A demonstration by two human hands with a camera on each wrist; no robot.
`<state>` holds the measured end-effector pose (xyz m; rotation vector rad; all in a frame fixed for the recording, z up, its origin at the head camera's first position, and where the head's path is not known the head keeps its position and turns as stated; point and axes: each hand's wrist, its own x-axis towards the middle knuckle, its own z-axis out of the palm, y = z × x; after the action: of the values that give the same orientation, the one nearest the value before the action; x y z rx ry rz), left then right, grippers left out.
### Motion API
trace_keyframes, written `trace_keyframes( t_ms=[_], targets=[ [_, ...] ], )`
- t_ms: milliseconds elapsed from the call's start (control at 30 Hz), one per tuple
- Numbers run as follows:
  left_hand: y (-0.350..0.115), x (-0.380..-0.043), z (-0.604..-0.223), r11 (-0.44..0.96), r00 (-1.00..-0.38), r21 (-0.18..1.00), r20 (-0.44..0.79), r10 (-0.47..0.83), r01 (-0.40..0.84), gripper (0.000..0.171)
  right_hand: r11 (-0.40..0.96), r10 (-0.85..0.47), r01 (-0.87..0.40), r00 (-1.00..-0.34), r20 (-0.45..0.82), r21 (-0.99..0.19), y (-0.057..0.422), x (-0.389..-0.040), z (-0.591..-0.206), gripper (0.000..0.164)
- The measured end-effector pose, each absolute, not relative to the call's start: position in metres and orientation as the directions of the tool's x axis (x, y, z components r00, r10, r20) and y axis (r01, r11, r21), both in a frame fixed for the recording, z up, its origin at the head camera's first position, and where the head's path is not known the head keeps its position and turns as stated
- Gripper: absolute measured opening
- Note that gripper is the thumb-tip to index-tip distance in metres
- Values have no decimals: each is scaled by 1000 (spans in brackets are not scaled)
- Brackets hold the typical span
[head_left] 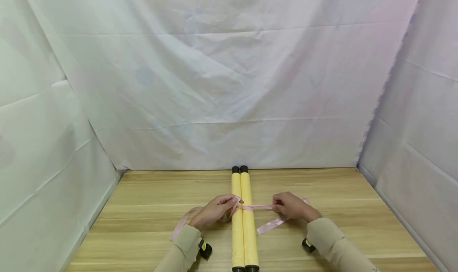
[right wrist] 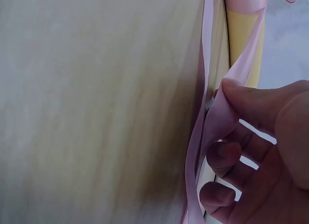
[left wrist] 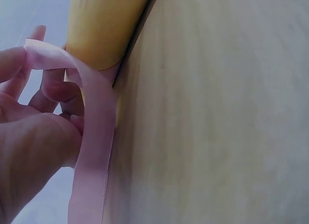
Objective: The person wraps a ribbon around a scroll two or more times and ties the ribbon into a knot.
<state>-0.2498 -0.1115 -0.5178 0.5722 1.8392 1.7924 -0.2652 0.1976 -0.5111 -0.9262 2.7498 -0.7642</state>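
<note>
Two yellow tubes with black end caps, a left tube and a right tube, lie side by side on the table. A pink satin ribbon is wrapped round both near their middle. Over the left tube, my left hand pinches one part of the ribbon between thumb and finger, and a length of it trails down to the left. To the right of the tubes, my right hand pinches the other side of the ribbon, drawn straight out from the wrap. Its loose tail hangs below that hand onto the table.
The wood-grain table reaches back to a white cloth hanging behind it. More white cloth hangs at the left and right sides. The tubes' far caps lie close to the back cloth.
</note>
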Motion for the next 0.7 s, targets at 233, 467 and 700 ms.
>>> trace_keyframes(
  t_ms=[233,467,700],
  targets=[
    [-113,-249,-515,47,-773,996,-91,627,-78,41,674,-619,-519,-785,-18,-525,206,-263,-508,18],
    [-114,-250,-516,46,-767,996,-84,636,-70,40,696,-618,-501,-782,-74,-515,222,-262,-488,32],
    [-113,-252,-521,20,-769,997,-67,635,-70,39,665,-592,-427,-802,-83,-613,236,-269,-452,41]
  ],
)
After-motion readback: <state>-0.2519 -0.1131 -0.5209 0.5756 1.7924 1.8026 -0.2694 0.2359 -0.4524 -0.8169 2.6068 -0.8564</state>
